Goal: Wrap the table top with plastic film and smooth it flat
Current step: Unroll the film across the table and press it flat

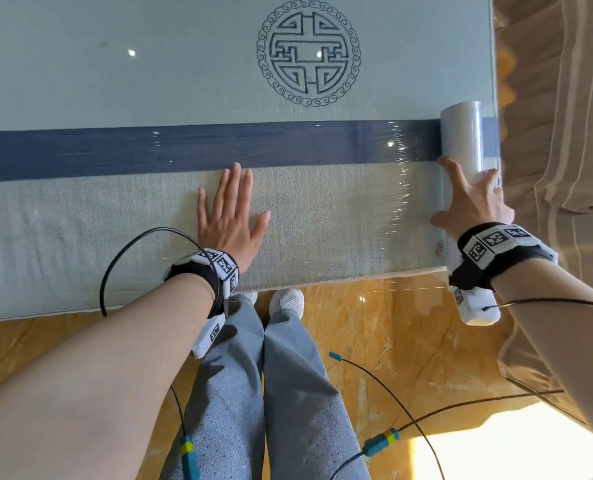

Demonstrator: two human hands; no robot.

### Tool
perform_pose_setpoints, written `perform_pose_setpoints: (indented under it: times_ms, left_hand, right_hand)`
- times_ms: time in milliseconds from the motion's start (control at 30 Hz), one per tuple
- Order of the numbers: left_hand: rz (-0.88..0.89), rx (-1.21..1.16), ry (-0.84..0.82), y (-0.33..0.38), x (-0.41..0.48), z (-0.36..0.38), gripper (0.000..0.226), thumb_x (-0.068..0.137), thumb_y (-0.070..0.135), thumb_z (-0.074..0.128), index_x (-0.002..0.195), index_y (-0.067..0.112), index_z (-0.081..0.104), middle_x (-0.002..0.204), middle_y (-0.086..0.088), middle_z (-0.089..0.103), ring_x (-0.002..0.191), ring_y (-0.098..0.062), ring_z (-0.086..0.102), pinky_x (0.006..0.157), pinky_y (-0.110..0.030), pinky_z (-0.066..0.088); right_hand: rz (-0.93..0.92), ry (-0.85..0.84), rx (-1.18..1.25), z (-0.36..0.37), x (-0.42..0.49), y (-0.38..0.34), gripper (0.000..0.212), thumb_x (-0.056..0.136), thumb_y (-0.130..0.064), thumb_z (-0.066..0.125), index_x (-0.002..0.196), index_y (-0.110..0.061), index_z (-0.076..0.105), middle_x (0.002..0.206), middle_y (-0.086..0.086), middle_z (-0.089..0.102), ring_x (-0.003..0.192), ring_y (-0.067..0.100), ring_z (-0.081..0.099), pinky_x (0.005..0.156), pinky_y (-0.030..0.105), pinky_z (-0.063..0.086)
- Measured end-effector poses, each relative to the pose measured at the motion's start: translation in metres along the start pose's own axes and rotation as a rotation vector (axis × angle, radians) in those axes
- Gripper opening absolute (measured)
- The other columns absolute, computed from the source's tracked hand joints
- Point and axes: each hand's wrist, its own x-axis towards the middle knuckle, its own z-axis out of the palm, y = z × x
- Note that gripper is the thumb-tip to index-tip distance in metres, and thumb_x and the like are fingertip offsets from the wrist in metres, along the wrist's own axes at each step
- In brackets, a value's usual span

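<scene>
The table top [115, 81] is pale blue cloth under glass, with a dark blue band and a round emblem. Clear plastic film [374, 188] lies stretched over the near strip, wrinkled close to the roll. The film roll [461, 133] lies across the table's right end. My left hand [231, 216] presses flat on the film with straight fingers, near the front edge. My right hand [471, 202] rests on the near part of the roll, fingers spread over it and thumb out to the left.
Beige curtains [565, 116] hang just right of the table end. An orange marble floor [409, 341] lies below the front edge, with my legs and white shoes against it. Cables from both wristbands trail over the floor.
</scene>
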Motion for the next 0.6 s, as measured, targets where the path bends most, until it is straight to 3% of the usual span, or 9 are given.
perform_pose_setpoints:
  times_ms: [233,367,433,500,533,600]
  left_hand:
    - [-0.059,-0.021,0.045,0.074,0.008,0.008,0.069,0.097,0.054,0.016,0.153,0.021,-0.008,0.161,0.001,-0.013,0.148,-0.013,-0.01,0.12,-0.049,-0.002]
    - [-0.102,-0.054,0.063,0.12,0.014,0.019,0.069,0.098,0.053,0.017,0.153,0.021,-0.009,0.161,0.002,-0.013,0.148,-0.012,-0.01,0.119,-0.051,-0.001]
    - [-0.135,-0.067,0.071,0.145,0.012,0.025,0.068,0.098,0.051,0.019,0.153,0.022,-0.009,0.16,0.004,-0.016,0.148,-0.012,-0.01,0.119,-0.052,-0.003]
    - [-0.15,-0.095,0.087,0.174,0.012,0.029,0.067,0.099,0.048,0.022,0.153,0.024,-0.01,0.158,0.004,-0.02,0.148,-0.013,-0.011,0.118,-0.053,-0.002]
    - [-0.133,-0.106,0.098,0.189,0.014,0.029,0.066,0.099,0.046,0.022,0.152,0.025,-0.011,0.158,0.004,-0.021,0.148,-0.013,-0.011,0.118,-0.053,-0.002]
    - [-0.055,-0.111,0.123,0.218,0.026,0.026,0.066,0.1,0.045,0.022,0.152,0.024,-0.011,0.16,0.003,-0.018,0.148,-0.013,-0.011,0.119,-0.051,-0.002]
  right_hand:
    - [0.01,-0.002,-0.079,-0.036,0.043,0.087,0.095,0.075,-0.017,0.08,0.142,-0.048,0.02,0.135,0.021,0.028,0.099,0.05,0.052,0.076,0.056,0.053]
    - [-0.057,-0.031,-0.071,-0.042,0.079,0.14,0.099,0.078,-0.021,0.079,0.146,-0.052,0.014,0.148,0.019,0.019,0.111,0.051,0.049,0.082,0.06,0.053]
    - [-0.09,-0.021,-0.088,-0.035,0.09,0.164,0.101,0.079,-0.023,0.078,0.148,-0.053,0.011,0.16,0.012,-0.002,0.137,0.05,0.027,0.1,0.067,0.04]
    - [-0.157,0.065,-0.172,-0.026,0.095,0.184,0.102,0.076,-0.026,0.078,0.152,-0.046,0.012,0.163,0.008,-0.016,0.15,0.039,-0.003,0.112,0.067,0.007]
    - [-0.212,0.121,-0.22,-0.023,0.098,0.191,0.1,0.077,-0.028,0.076,0.154,-0.04,0.014,0.164,0.01,-0.016,0.151,0.034,-0.009,0.114,0.064,-0.004]
    - [-0.3,0.206,-0.287,-0.021,0.104,0.202,0.088,0.084,-0.034,0.069,0.156,-0.025,0.019,0.165,0.012,-0.011,0.152,0.029,-0.01,0.119,0.058,-0.009]
